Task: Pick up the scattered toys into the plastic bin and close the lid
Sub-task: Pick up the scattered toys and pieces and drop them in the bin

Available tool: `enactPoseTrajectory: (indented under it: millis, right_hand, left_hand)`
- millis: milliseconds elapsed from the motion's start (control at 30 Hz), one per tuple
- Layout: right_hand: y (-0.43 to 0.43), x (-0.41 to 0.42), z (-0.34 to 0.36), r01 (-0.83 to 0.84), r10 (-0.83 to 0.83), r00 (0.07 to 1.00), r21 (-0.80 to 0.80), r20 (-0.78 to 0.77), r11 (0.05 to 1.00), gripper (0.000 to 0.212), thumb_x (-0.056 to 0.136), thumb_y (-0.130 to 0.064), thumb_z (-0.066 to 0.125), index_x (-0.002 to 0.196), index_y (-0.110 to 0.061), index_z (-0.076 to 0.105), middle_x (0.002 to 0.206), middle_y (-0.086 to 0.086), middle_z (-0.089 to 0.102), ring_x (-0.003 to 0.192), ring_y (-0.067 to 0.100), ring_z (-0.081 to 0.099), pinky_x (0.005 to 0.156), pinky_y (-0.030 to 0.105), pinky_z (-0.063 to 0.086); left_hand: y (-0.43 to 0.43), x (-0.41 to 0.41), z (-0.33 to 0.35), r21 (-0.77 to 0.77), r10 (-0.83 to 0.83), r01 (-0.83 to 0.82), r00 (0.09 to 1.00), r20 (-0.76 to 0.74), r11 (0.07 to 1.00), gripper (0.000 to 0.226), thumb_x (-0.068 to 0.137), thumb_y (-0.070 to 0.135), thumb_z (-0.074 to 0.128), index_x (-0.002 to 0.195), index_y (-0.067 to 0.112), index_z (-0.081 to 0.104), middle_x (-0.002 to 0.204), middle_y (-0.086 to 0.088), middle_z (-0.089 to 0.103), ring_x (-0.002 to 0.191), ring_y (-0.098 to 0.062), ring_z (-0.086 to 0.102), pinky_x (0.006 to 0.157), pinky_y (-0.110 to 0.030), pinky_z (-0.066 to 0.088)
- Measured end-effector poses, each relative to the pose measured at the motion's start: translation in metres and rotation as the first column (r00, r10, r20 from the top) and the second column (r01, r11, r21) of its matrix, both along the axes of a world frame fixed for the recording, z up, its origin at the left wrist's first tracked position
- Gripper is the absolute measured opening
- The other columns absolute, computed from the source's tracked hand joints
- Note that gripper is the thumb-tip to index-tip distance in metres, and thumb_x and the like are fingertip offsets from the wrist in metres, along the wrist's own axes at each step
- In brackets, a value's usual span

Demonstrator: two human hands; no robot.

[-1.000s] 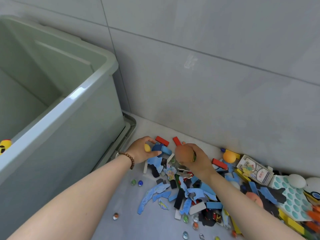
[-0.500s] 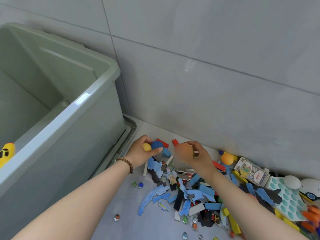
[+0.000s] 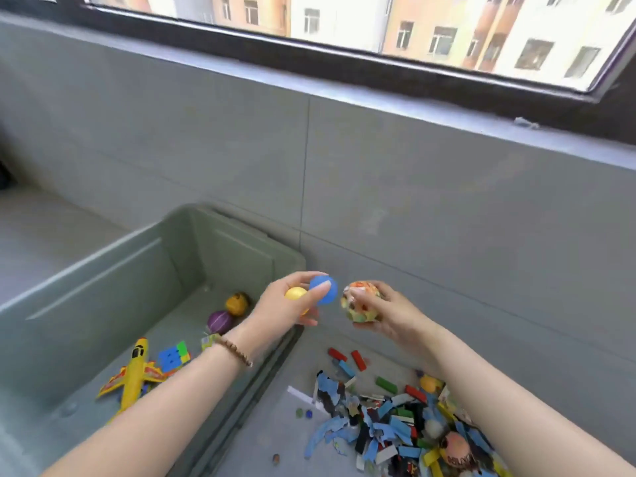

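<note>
Only the arms and hands show. The left forearm (image 3: 155, 418) and right forearm (image 3: 516, 407) are both bare all the way to the frame edge. The left hand (image 3: 282, 311) has a bracelet (image 3: 237, 352) right at the wrist, a single strand of small round brown beads, kinda wooden looking. The right hand (image 3: 389, 311) and its wrist are just bare. The left thumbnail looks short and plain.

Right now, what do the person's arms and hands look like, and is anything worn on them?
Both forearms are bare, with no sleeves in view. The left hand and right hand wear no gloves, and I see no rings on the fingers. A brown beaded bracelet circles the left wrist.
</note>
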State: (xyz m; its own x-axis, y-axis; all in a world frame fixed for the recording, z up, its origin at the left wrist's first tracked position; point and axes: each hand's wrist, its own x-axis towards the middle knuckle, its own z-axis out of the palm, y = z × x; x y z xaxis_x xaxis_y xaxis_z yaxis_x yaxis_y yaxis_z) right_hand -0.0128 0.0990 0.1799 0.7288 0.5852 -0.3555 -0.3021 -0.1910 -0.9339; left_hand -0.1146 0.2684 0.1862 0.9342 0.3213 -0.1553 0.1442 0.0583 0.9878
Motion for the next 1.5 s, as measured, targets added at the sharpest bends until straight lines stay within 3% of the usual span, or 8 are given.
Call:
enactPoseTrajectory:
  millis: [133, 400, 533, 733, 833, 933, 1233, 1500]
  right_hand:
    - [0.074, -0.035, 0.016, -0.203, 0.222, 0.970, -0.163, 0.102, 0.965, 0.045, 0.076, -0.029, 0.076, 0.115, -0.020, 0.055, 0.109, 0.003, 0.062, 0.091, 0.011, 0.064, 0.070, 0.025, 0.056]
    - [0.234, -0.076, -0.040, -0.425, 0.513, 0.855, -0.468, 0.073, 0.775, 0.056, 0.078, -0.033, 0.073, 0.125, -0.016, 0.047, 0.111, 0.003, 0.059, 0.087, 0.012, 0.061, 0.068, 0.024, 0.055]
    - [0.255, -0.068, -0.078, -0.321, 0.397, 0.916, -0.473, 0.067, 0.820, 0.059, 0.088, -0.030, 0.062, 0.138, -0.011, 0.037, 0.131, 0.011, 0.049, 0.109, 0.022, 0.056, 0.094, 0.033, 0.050]
    - [0.242, -0.061, -0.073, -0.259, 0.492, 0.796, -0.536, 0.354, 0.804, 0.051, 0.091, -0.029, 0.057, 0.138, -0.017, 0.040, 0.144, 0.002, 0.041, 0.130, 0.018, 0.041, 0.106, 0.026, 0.031]
    - [0.215, -0.049, -0.051, -0.219, 0.591, 0.628, -0.614, 0.507, 0.758, 0.052, 0.092, -0.030, 0.056, 0.140, -0.020, 0.038, 0.150, -0.002, 0.032, 0.137, 0.015, 0.032, 0.110, 0.025, 0.024]
    - [0.163, -0.024, -0.030, -0.148, 0.577, 0.625, -0.646, 0.526, 0.749, 0.054, 0.093, -0.033, 0.053, 0.143, -0.024, 0.033, 0.154, -0.005, 0.022, 0.141, 0.013, 0.025, 0.112, 0.029, 0.023]
    - [-0.087, 0.014, -0.011, 0.072, 0.382, 0.820, -0.738, 0.427, 0.671, 0.059, 0.090, -0.034, 0.058, 0.142, -0.023, 0.032, 0.154, 0.001, 0.022, 0.141, 0.016, 0.025, 0.112, 0.028, 0.022]
    - [-0.249, -0.008, -0.096, 0.131, 0.125, 0.958, -0.782, 0.259, 0.610, 0.062, 0.084, -0.036, 0.066, 0.137, -0.019, 0.039, 0.146, 0.005, 0.037, 0.131, 0.021, 0.040, 0.106, 0.031, 0.036]
  left_hand:
    - [0.076, -0.070, -0.011, 0.220, 0.191, -0.163, 0.975, -0.112, 0.962, 0.016, 0.088, 0.028, 0.062, 0.101, 0.018, 0.064, 0.078, -0.001, 0.061, 0.048, -0.005, 0.054, 0.040, -0.015, 0.044]
    - [0.198, -0.141, -0.094, 0.278, 0.517, -0.446, 0.807, -0.285, 0.851, 0.029, 0.091, 0.028, 0.058, 0.114, 0.010, 0.058, 0.113, -0.003, 0.056, 0.086, -0.015, 0.053, 0.042, -0.013, 0.046]
    - [0.221, -0.126, -0.119, 0.222, 0.519, -0.472, 0.810, -0.274, 0.853, 0.025, 0.093, 0.026, 0.055, 0.115, 0.014, 0.058, 0.124, -0.008, 0.059, 0.101, -0.015, 0.054, 0.087, -0.030, 0.050]
    - [0.231, -0.123, -0.127, 0.421, 0.497, -0.330, 0.775, -0.390, 0.845, 0.052, 0.095, 0.038, 0.047, 0.137, 0.008, 0.041, 0.139, -0.009, 0.048, 0.128, -0.023, 0.045, 0.109, -0.034, 0.034]
    - [0.217, -0.110, -0.111, 0.521, 0.453, -0.229, 0.817, -0.357, 0.823, 0.055, 0.095, 0.042, 0.045, 0.140, 0.011, 0.037, 0.142, -0.008, 0.046, 0.133, -0.024, 0.039, 0.111, -0.035, 0.032]
    - [0.186, -0.086, -0.082, 0.626, 0.388, -0.149, 0.883, -0.265, 0.766, 0.055, 0.094, 0.045, 0.043, 0.141, 0.016, 0.036, 0.142, -0.005, 0.045, 0.133, -0.022, 0.038, 0.110, -0.037, 0.033]
    - [0.016, 0.006, -0.046, 0.862, 0.018, 0.106, 0.991, -0.132, 0.496, 0.055, 0.095, 0.045, 0.042, 0.140, 0.014, 0.039, 0.143, -0.003, 0.043, 0.134, -0.020, 0.035, 0.110, -0.030, 0.027]
    - [-0.146, 0.052, -0.128, 0.742, -0.277, 0.545, 0.838, -0.470, 0.390, 0.061, 0.095, 0.053, 0.035, 0.142, 0.014, 0.032, 0.145, -0.007, 0.039, 0.131, -0.025, 0.037, 0.106, -0.037, 0.036]
